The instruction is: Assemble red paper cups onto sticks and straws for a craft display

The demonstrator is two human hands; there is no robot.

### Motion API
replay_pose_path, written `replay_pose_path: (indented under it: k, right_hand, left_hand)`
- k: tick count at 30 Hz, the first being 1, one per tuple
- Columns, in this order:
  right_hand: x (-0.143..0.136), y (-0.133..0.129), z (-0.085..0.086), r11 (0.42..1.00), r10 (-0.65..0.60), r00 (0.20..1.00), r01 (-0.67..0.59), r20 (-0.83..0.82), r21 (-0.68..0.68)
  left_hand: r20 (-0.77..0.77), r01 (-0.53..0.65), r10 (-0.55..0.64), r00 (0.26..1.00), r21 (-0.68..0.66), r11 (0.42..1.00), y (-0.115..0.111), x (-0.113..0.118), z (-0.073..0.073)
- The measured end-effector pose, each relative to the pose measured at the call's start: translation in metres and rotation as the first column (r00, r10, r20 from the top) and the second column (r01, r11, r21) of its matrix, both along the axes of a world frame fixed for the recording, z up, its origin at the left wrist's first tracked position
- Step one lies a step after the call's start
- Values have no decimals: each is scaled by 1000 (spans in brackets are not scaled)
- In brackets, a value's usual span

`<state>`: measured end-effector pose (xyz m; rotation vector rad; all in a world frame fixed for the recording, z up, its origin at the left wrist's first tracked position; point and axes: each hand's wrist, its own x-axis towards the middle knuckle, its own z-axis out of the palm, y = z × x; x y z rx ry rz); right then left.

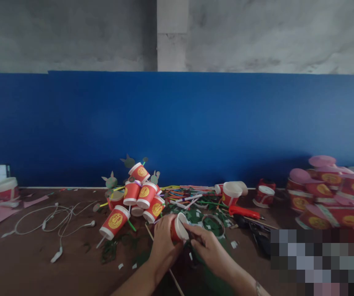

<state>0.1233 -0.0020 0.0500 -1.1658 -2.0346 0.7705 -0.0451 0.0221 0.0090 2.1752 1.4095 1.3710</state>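
Observation:
My left hand (pixel 164 236) is wrapped round a red paper cup (pixel 176 228) with a white rim, tilted so that its white end faces right. My right hand (pixel 206 246) is closed at that end, its fingertips close to the rim. A dark tool (pixel 192 261) shows under the right fingers; its kind is not clear. Beneath both hands lies a dark green patterned surface with small white paper scraps (pixel 234 244). A thin wooden stick (pixel 176 281) runs under the left wrist.
Stacked red cups (pixel 148 195) with paper animal heads stand left of centre. Behind lie coloured straws (pixel 186 193). White earphones (pixel 61 220) spread at left. A tape ring (pixel 213 226), a red-handled tool (pixel 246 212), more cups (pixel 231 193) and a pink-and-red cup pile (pixel 331 193) are at right.

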Motion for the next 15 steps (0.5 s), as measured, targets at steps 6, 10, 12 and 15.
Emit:
replay_pose_path:
  k: [6, 10, 12, 15]
  right_hand:
    - [1, -3, -2, 993, 15, 984, -35, 177, 112]
    - [-1, 1, -3, 1000, -22, 1000, 22, -23, -4]
    - [-1, 1, -2, 999, -14, 999, 13, -52, -34]
    - [0, -2, -2, 997, 18, 995, -25, 98, 70]
  left_hand:
    - [-15, -8, 9, 1000, 55, 998, 0, 1, 0]
    - [-4, 6, -6, 1000, 3, 1000, 0, 1, 0]
    - [0, 17, -17, 1000, -17, 1000, 1, 0, -1]
    - [-4, 20, -20, 1000, 4, 1000, 0, 0, -4]
